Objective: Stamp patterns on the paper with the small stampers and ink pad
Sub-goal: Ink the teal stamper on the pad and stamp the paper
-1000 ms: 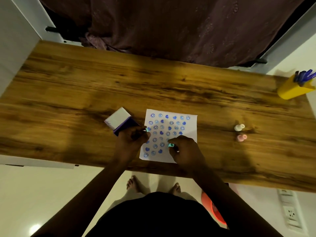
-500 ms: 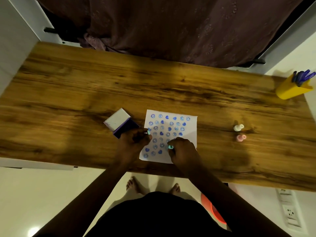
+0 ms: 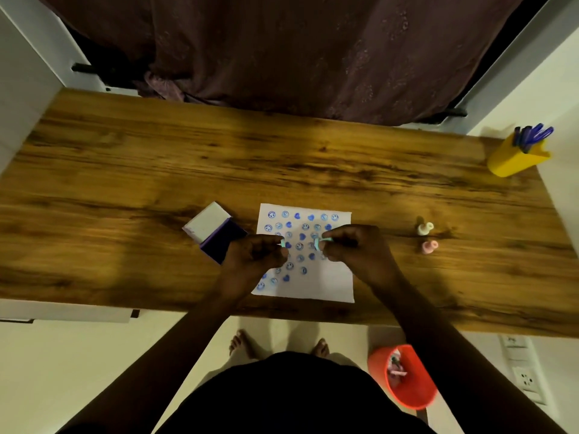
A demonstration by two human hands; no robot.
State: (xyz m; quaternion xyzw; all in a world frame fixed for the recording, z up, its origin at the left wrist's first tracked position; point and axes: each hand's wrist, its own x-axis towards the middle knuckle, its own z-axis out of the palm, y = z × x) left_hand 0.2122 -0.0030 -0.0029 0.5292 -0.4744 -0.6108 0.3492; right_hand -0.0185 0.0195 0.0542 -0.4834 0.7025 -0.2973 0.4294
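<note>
A white paper (image 3: 332, 283) covered with several blue smiley and heart prints lies near the table's front edge. My left hand (image 3: 253, 256) is over its left side, closed on a small teal stamper (image 3: 283, 243). My right hand (image 3: 354, 245) hovers above the paper's middle, pinching another teal stamper (image 3: 318, 243) with its face turned left. The two stampers are close together, a little apart. An open ink pad (image 3: 219, 238) with a white lid and dark purple base sits just left of the paper, partly behind my left hand.
Two spare stampers lie right of the paper, one cream (image 3: 425, 228) and one pink (image 3: 428, 246). A yellow pen holder (image 3: 513, 158) with blue pens stands at the far right corner. An orange bin (image 3: 407, 377) is on the floor. A dark curtain hangs behind the wooden table (image 3: 125, 170).
My right hand has lifted its stamper off the lower paper and moved it up toward the left hand. The left hand stays near the paper's left edge.
</note>
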